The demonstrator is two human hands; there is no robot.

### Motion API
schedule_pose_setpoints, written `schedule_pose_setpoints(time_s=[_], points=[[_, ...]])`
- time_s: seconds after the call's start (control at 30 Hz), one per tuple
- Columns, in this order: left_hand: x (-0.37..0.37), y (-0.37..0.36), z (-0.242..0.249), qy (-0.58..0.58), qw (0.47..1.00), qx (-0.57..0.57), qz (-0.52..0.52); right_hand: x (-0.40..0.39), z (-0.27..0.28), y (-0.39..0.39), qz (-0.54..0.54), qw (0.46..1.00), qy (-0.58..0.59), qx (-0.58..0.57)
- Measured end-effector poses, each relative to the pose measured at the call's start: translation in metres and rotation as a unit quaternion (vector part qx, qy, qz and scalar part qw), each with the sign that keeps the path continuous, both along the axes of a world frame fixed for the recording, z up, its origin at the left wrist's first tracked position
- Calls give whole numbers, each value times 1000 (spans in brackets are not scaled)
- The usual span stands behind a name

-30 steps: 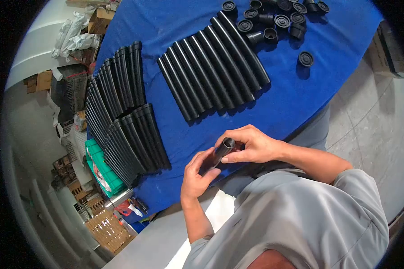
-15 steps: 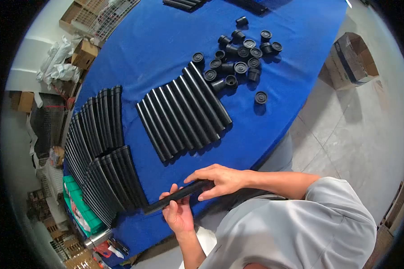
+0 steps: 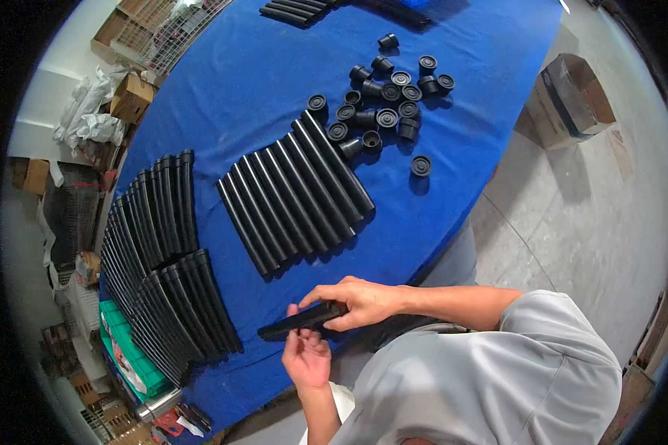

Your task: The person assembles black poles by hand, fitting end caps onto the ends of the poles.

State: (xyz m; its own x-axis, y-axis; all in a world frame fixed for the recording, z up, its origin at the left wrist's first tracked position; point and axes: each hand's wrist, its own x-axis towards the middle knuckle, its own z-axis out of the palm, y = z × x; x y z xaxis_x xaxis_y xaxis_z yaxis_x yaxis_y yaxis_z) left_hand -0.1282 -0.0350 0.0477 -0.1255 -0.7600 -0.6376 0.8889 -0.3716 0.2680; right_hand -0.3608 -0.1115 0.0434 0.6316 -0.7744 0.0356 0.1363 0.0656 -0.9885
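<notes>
A black tube (image 3: 286, 327) slants above the table's near edge, between my two hands. My right hand (image 3: 367, 302) grips its right end, thumb below and fingers over the top. Lower down, my left hand (image 3: 309, 362) holds the tube's middle loosely, a fingertip showing above it and the palm turned up. To the left lie two overlapping rows of capped black tubes (image 3: 193, 304). Plain black tubes (image 3: 297, 196) are laid side by side in the middle of the table. Beyond them, black ribbed end caps (image 3: 387, 119) are scattered, some upright and some on their sides.
A blue cloth (image 3: 223, 89) covers the table. At its left edge sits a green bin (image 3: 130, 348). More black tubes (image 3: 293, 11) lie at the far end. An open cardboard box (image 3: 571, 104) stands on the floor to the right, and cartons (image 3: 132, 98) line the left side.
The tube's left end has moved right, away from the capped row, and the tube now looks shorter. My left hand has shifted slightly right and lower, its grip looser. The whole view has shifted a little.
</notes>
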Motion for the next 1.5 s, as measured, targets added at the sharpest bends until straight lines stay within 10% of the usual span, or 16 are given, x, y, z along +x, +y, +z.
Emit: schedule_pose_setpoints(time_s=[0.13,0.2,0.27,0.33,0.53,0.8,1.1,1.27,1.37,1.5], points=[[3,3,-3,-99,990,-14,-98,2,-8,2,-21,998,-57,10],[0,8,2,-364,899,-130,-207,2,-3,3,-28,995,-65,72],[-16,13,17,-669,702,-162,-184,7,-8,3,-58,993,-72,73],[-11,-13,28,-847,355,-378,-119,11,-21,4,-81,997,-15,-6],[2,-44,22,-838,311,-381,-237,5,-5,0,-63,996,50,34],[10,-35,62,-670,576,-245,-398,6,-13,0,-24,998,-42,-41],[29,-38,67,-587,593,-261,-485,2,-13,1,2,997,-66,-28],[18,-28,62,-726,516,-334,-309,0,-13,0,-12,997,-74,-17],[23,-1,50,-439,800,-358,-197,2,-13,2,-33,998,-54,-4],[-5,21,25,-115,946,-166,-255,5,-16,3,-55,998,-32,11]])
